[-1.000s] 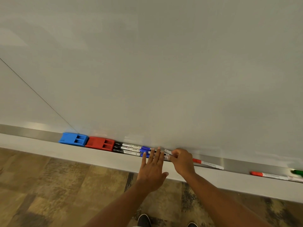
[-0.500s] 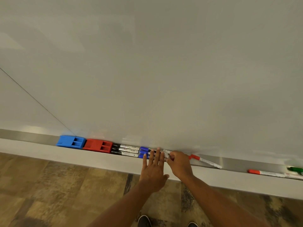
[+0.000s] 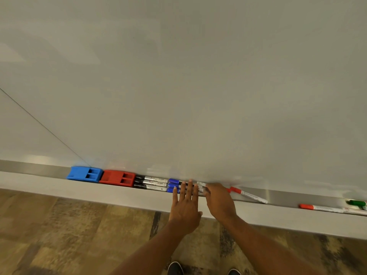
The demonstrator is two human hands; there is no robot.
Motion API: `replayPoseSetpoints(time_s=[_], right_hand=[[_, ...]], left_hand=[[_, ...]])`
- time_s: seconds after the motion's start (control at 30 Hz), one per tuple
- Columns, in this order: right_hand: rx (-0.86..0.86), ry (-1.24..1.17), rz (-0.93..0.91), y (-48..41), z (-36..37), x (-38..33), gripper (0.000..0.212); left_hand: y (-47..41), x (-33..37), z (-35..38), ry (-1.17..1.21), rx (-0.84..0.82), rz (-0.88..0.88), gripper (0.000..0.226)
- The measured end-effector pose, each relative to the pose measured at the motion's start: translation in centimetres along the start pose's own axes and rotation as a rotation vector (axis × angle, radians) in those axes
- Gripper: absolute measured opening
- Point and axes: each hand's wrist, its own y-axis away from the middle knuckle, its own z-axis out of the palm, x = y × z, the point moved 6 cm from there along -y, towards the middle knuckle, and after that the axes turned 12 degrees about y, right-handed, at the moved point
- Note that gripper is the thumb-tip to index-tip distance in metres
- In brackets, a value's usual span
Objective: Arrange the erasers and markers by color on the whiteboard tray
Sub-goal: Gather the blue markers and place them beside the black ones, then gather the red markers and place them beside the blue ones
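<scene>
On the metal whiteboard tray (image 3: 35,169) a blue eraser (image 3: 84,173) and a red eraser (image 3: 117,178) lie side by side at the left. Right of them lie three black-capped markers (image 3: 152,183), then blue-capped markers (image 3: 174,184). My left hand (image 3: 185,205) rests flat, fingers spread, over the blue markers. My right hand (image 3: 219,201) presses its fingers against the right ends of those markers; whether it grips one is hidden. A red-capped marker (image 3: 247,195) lies tilted just right of my right hand. Another red marker (image 3: 321,208) and a green marker (image 3: 357,203) lie far right.
The whiteboard (image 3: 178,86) fills the upper view. A grey ledge (image 3: 99,195) runs below the tray. Patterned brown carpet (image 3: 69,235) and my shoe tips (image 3: 174,268) show at the bottom.
The near red marker has swung so its cap end lifts toward the board next to my right hand. Both hands stay on the blue markers; the view has shifted slightly.
</scene>
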Motion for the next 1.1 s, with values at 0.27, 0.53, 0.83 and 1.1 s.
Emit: replayPoseSetpoints(time_s=[0.27, 0.53, 0.83, 1.1], right_hand=[[-0.007, 0.352, -0.087, 0.2, 0.4, 2.6, 0.041], [0.011, 0.434, -0.022, 1.2, -0.8, 5.8, 0.032], [0.014, 0.342, -0.007, 1.6, -1.9, 5.5, 0.032], [0.134, 0.291, 0.027, 2.4, -3.4, 7.2, 0.014]], left_hand=[[0.1, -0.3, -0.2, -0.001, -0.005, 0.016, 0.099], [0.1, -0.2, -0.1, -0.016, -0.017, 0.015, 0.098], [0.4, -0.7, -0.4, -0.039, 0.025, 0.046, 0.099], [0.9, -0.6, -0.2, 0.033, 0.069, 0.11, 0.097]])
